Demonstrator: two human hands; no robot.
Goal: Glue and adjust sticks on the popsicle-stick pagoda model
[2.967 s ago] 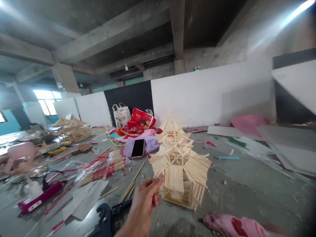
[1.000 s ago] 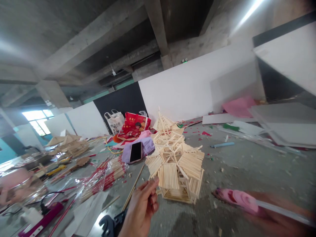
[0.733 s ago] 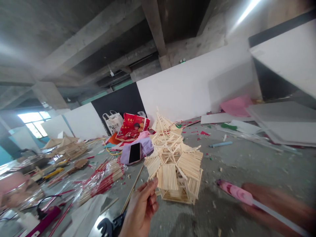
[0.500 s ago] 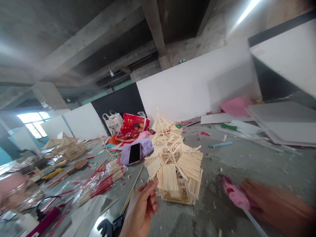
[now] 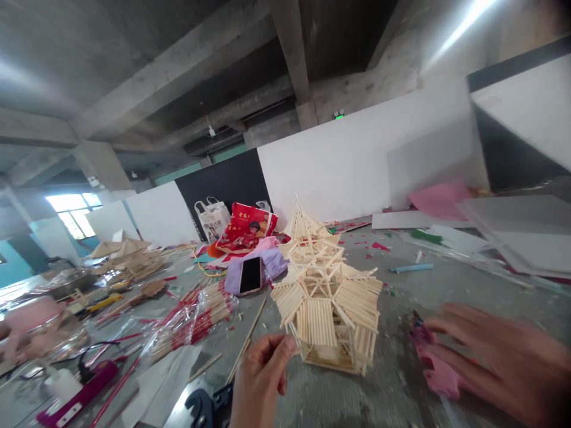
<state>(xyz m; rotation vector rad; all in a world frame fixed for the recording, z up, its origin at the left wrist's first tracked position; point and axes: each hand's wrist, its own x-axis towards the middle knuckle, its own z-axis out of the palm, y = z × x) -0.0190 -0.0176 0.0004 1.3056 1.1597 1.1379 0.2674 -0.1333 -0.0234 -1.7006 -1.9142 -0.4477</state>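
Note:
A pagoda-like model of thin wooden sticks (image 5: 319, 321) stands upright on the table, with flared roof panels and a pointed top. My left hand (image 5: 263, 368) is closed in a pinch, its thumb and index tip right by the model's lower left edge. Whatever the pinch holds is too small to make out. To the right, a pink hot glue gun (image 5: 439, 368) lies on the table with a clear glue stick at its rear. My right hand (image 5: 495, 351), blurred, is at the glue gun with its fingers stretched out, not wrapped round it.
A phone (image 5: 250, 276) rests on purple cloth (image 5: 274, 261) behind the model. Left lie plastic-wrapped red-tipped sticks (image 5: 196, 318), white paper (image 5: 163, 386), dark-handled pliers (image 5: 205, 407) and a magenta power strip (image 5: 82, 392). A blue tube-like stick (image 5: 413, 268) and white boards (image 5: 521, 226) are at right.
My right hand's fingers have loosened and spread from the glue gun, which now rests on the table. My left hand stays pinched by the model. The whole view has shifted slightly.

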